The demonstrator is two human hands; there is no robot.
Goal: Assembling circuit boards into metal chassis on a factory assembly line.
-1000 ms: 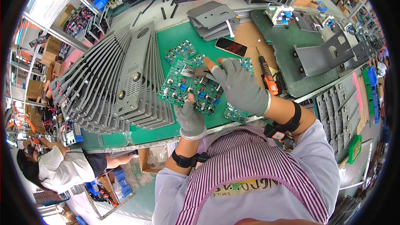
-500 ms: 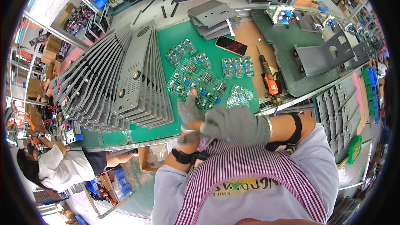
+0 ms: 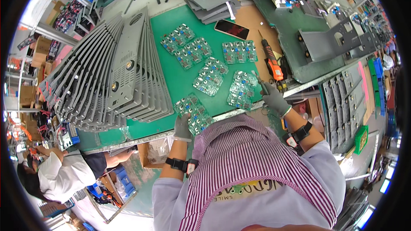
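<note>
Seen below the near edge of the table (image 3: 175, 75): a cardboard box (image 3: 143, 156) holding crumpled clear plastic. Farther left at floor level, blue bins (image 3: 125, 184), with contents too small to make out. Off past the table's right side, a green tray (image 3: 357, 143) with small yellowish pieces inside, kind unclear.

Over the near edge of the table, left of its middle, a green circuit board (image 3: 193, 113) in the grasp of the gloved left hand (image 3: 183, 127). Thumb laid over the board's near left part, remaining fingers mostly hidden. Near the table's near right corner, gloved right hand (image 3: 276, 102) with fingers curled around a slim hand tool (image 3: 260, 80), tip pointing toward the far edge; exact kind not to be told.

Just beside that tool, on the table, a loose board (image 3: 242, 90); four more boards (image 3: 210, 77) spread toward the far edge. Fanned along the left edge, grey metal panels (image 3: 132, 72).

On the shirt (image 3: 274, 214), dark lettering upside down around a yellow patch, partly covered by the striped apron (image 3: 239, 149). Markings on the boards too fine to read.
</note>
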